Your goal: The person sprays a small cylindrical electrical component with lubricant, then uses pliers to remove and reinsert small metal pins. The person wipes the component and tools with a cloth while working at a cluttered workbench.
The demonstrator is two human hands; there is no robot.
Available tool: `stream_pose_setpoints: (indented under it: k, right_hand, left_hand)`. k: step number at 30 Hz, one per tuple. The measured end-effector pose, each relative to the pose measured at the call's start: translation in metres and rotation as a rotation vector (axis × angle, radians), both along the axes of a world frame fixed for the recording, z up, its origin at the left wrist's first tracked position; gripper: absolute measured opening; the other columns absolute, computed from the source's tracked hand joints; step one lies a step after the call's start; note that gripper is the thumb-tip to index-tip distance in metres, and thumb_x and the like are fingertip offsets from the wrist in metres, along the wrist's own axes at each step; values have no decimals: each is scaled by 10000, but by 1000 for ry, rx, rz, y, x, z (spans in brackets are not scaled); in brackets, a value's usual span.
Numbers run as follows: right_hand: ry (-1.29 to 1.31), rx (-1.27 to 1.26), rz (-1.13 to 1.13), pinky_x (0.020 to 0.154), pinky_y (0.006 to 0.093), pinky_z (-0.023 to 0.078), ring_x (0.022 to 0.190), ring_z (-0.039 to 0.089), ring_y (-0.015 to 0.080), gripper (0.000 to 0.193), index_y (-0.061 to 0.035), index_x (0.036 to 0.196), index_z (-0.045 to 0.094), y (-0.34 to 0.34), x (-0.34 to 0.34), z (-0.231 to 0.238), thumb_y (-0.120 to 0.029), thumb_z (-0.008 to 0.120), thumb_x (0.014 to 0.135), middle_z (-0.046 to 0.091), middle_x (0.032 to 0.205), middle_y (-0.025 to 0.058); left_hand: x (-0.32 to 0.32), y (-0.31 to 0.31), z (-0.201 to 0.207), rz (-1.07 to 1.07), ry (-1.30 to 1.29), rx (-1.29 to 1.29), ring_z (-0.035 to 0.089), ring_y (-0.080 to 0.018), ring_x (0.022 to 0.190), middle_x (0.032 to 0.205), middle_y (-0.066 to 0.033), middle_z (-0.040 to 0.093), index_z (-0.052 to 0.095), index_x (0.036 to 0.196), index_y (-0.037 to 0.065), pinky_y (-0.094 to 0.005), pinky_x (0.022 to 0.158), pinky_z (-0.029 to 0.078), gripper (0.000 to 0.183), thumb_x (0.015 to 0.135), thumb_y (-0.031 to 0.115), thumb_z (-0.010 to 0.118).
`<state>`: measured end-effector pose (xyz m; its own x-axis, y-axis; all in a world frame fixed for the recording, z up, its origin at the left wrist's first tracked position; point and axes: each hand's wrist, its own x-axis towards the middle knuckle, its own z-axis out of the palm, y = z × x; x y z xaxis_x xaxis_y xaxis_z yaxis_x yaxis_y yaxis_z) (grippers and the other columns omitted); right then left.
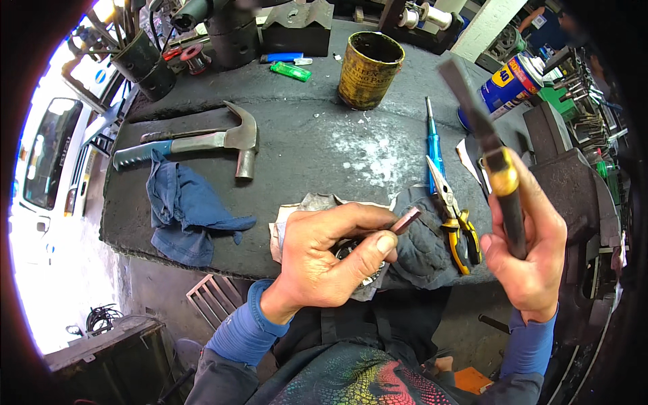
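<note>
My left hand (324, 256) pinches a small flat reddish-brown piece (406, 220) between thumb and forefinger, its end pointing up to the right. Beneath that hand is a dark metal part (347, 250), mostly hidden, on a pale cloth (317, 203). In my right hand (536, 250) is a black-handled tool (503, 177) with a brass collar and a dark flat blade, slightly blurred and tilted up to the left; its exact kind is unclear. Between the hands lie long-nose pliers (463, 236) with yellow and black grips, partly on a grey rag (425, 246).
A claw hammer (202, 142) and a blue cloth (182, 209) lie at the left. Farther back stand a stained yellow tin (371, 71) and a blue spray can (503, 88). A blue screwdriver (434, 152) lies behind the pliers; a green lighter (291, 71) is farther off.
</note>
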<state>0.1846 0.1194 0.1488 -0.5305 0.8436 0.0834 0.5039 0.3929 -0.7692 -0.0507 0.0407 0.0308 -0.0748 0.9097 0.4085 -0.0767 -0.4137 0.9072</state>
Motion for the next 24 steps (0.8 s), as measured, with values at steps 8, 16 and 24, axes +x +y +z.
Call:
stream_pose_setpoints:
  k: [8, 16, 24]
  right_hand:
    - [-234, 4, 116, 1062, 315, 488, 1172, 666, 207, 843, 44, 1497, 597, 1, 2, -1, 24, 683, 658, 706, 1339, 139]
    - [-310, 52, 301, 875, 292, 541, 901, 684, 232, 789, 7, 1461, 648, 10, 9, 4, 31, 620, 673, 678, 977, 135]
    - [202, -85, 153, 1174, 295, 398, 1356, 577, 149, 874, 28, 1595, 501, 17, 12, -15, 133, 595, 732, 645, 1459, 78]
  left_hand:
    - [1, -3, 2, 14, 46, -60, 783, -218, 772, 869, -186, 780, 713, 1105, -136, -341, 743, 634, 223, 1010, 63, 683]
    - [9, -8, -3, 29, -121, -77, 785, -171, 790, 933, -144, 798, 744, 1134, -117, -284, 713, 627, 186, 1006, 13, 707]
    - [6, -4, -6, 16, -103, -85, 794, -189, 837, 949, -158, 801, 741, 1131, -114, -298, 756, 629, 187, 1012, 21, 690]
